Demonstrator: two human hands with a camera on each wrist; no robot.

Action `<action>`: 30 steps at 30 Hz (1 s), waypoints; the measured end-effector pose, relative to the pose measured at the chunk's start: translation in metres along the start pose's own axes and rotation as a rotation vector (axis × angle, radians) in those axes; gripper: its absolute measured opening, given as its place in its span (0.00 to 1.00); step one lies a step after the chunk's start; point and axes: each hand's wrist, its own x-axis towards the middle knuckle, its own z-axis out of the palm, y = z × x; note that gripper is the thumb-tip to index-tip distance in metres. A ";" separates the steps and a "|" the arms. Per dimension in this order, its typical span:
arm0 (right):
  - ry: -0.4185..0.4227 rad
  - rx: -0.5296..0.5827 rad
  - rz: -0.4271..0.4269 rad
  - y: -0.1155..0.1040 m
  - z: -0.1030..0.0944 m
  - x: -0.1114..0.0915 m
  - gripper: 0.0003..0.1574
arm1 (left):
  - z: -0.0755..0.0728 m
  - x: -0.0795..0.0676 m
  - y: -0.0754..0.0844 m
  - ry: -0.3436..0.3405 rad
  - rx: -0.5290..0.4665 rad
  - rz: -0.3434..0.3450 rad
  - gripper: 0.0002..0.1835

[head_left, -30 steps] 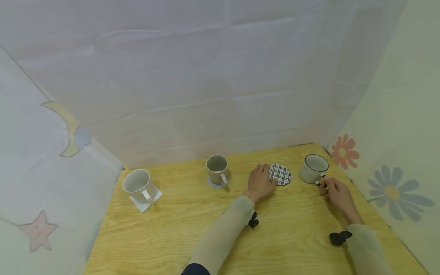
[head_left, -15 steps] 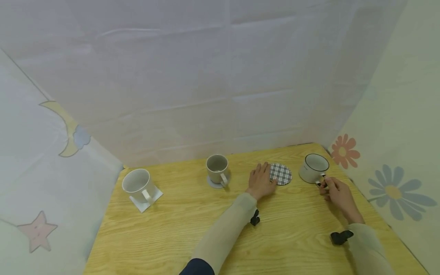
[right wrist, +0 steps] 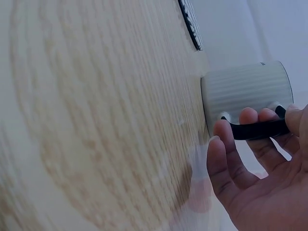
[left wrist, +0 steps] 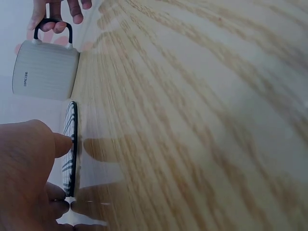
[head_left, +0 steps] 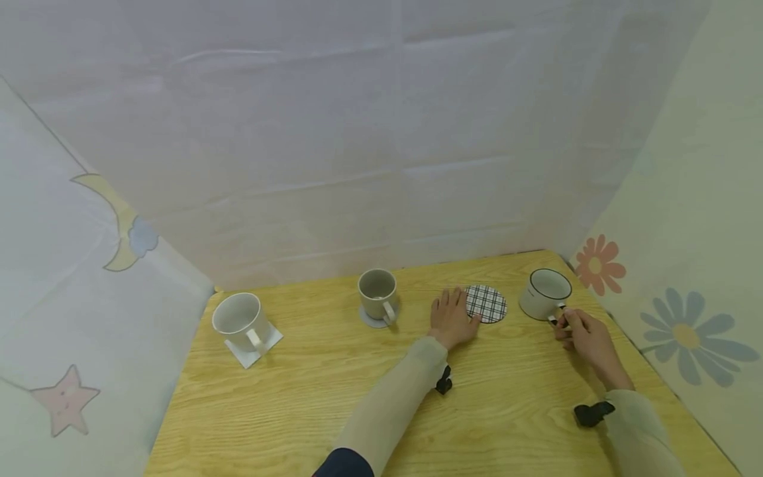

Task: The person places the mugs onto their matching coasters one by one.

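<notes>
A round black-and-white plaid coaster (head_left: pixel 486 304) lies flat on the table. My left hand (head_left: pixel 453 319) rests at its left edge with fingers spread. In the left wrist view the thumb (left wrist: pixel 61 145) touches the coaster's face, with other fingertips by its edge. To the coaster's right, a white enamel mug (head_left: pixel 541 298) with a dark rim stands upright on the bare wood, apart from the coaster. My right hand (head_left: pixel 587 338) grips the mug's black handle (right wrist: pixel 257 130), thumb and fingers curled around it. The mug's underside is hidden.
A grey mug (head_left: pixel 377 291) stands on a round grey coaster (head_left: pixel 374 322) near the middle back. On the left, a white mug (head_left: pixel 238 319) sits on a square white coaster (head_left: pixel 247 359). Printed cloth walls (head_left: pixel 381 165) enclose the wooden table (head_left: pixel 268 424) at back and sides.
My left fingers have shifted slightly at the coaster's edge. The right hand keeps its hold on the mug's handle; mugs and coasters show no clear movement.
</notes>
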 end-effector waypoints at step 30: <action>0.036 0.128 -0.083 0.002 -0.003 -0.004 0.38 | 0.007 0.001 0.003 -0.054 0.093 0.012 0.42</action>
